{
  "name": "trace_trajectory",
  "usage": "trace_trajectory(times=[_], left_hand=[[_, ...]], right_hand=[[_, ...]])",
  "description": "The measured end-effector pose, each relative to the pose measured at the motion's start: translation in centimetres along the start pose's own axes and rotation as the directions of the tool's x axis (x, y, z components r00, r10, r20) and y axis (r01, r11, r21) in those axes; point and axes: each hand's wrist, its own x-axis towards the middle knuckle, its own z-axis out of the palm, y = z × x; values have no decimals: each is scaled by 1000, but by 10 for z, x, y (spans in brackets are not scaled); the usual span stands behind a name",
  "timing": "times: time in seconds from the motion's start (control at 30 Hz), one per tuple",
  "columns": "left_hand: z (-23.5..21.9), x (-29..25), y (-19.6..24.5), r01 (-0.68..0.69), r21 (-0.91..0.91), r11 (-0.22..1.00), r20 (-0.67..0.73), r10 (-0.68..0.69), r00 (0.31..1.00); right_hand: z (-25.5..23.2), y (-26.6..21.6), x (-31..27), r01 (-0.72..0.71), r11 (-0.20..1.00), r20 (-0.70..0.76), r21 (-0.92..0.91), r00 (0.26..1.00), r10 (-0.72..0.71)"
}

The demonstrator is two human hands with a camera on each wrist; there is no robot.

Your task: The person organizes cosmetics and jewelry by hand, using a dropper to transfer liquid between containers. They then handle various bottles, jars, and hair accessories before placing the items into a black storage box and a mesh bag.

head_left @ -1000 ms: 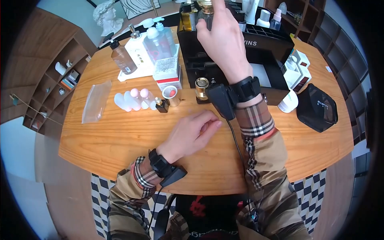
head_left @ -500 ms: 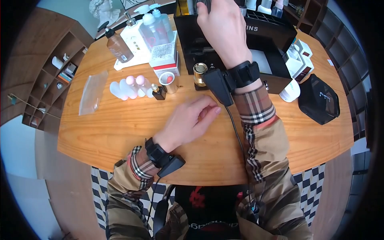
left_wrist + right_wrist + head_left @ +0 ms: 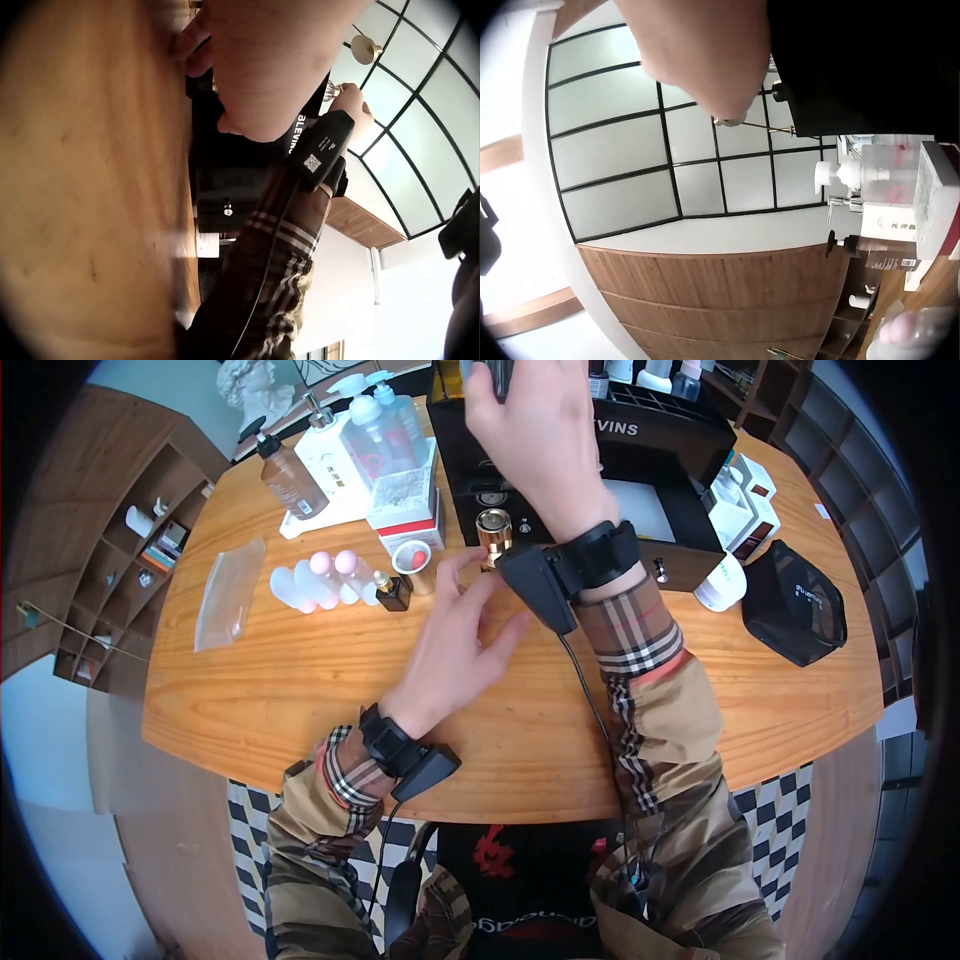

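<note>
My right hand (image 3: 545, 450) is raised over the black organizer box (image 3: 690, 430) at the back of the table. It grips a clear glass bottle (image 3: 330, 91), seen past the hand in the left wrist view; in the head view most of it is hidden or cut off. My left hand (image 3: 450, 645) reaches forward with loosely bent fingers, its fingertips right by a gold-capped bottle (image 3: 493, 528) in front of the box. Left of those fingertips are a white cup (image 3: 412, 560) with a reddish thing inside and a small dark gold-topped bottle (image 3: 392, 592).
Pump bottles (image 3: 380, 435) and stacked small boxes (image 3: 404, 500) stand at the back left. Pink-capped bottles (image 3: 330, 580) and a clear pouch (image 3: 228, 595) lie to the left. A white jar (image 3: 720, 585) and a black bag (image 3: 795, 605) are at the right.
My left hand has moved forward, its fingers spreading toward the gold-capped bottle. My right hand keeps its grip on the glass bottle over the box. The head view has tilted down a little.
</note>
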Motion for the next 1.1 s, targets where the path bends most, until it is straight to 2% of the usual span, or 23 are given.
trace_trajectory(times=[0.03,0.07,0.13,0.17,0.33,0.4,0.47,0.53,0.6,0.67,0.73,0.8,0.87,0.93,1.03,1.07,1.1], left_hand=[[-1,1,-1,8,4,1000,18,-8,1000],[-2,2,-1,17,9,1000,32,-17,999],[0,1,-7,18,-16,1000,28,-17,999],[0,0,-8,19,-41,999,22,-18,1000],[-2,1,-7,3,-17,1000,29,-2,1000],[-4,-1,-9,-9,-12,1000,15,9,1000],[-5,-1,-9,-21,-17,1000,26,21,999],[-4,-1,-5,14,-26,1000,8,-14,1000],[0,-1,-5,49,-44,998,-8,-49,999],[2,-1,-12,-71,-58,996,-93,66,994],[4,-3,-9,-57,-68,996,-81,51,995],[4,-3,-8,-51,-58,997,-76,47,996],[6,-3,-9,-64,-22,998,-98,62,993],[6,-2,-10,-82,-18,996,-96,80,992],[6,-1,-9,-67,-23,997,-88,64,994],[6,0,-13,-70,-20,997,-95,67,993],[7,1,-14,-72,-15,997,-103,70,992]], right_hand=[[6,-1,5,125,992,-133,28,984,-120],[5,-2,7,126,992,-134,27,983,-122],[2,-9,6,226,959,-63,169,974,-218],[2,-13,4,203,954,-47,221,979,-198],[-4,-11,-7,211,952,40,223,973,-225],[-1,-11,-23,-2,972,204,237,978,-47],[-5,-11,-38,-4,963,191,271,980,-49],[-19,-12,-60,-72,956,256,284,967,-4],[-41,-7,-83,-50,959,357,277,933,-54],[-57,1,-102,50,953,350,300,923,-158],[-92,1,-115,-58,982,422,180,906,-24],[-106,9,-115,-27,991,449,135,893,-37],[-118,9,-112,-24,993,408,112,913,-24],[-126,12,-121,-65,994,432,90,902,20],[-135,16,-126,66,995,550,72,830,-95],[-136,16,-127,63,996,549,61,832,-86],[-135,16,-128,113,989,553,97,820,-148]])
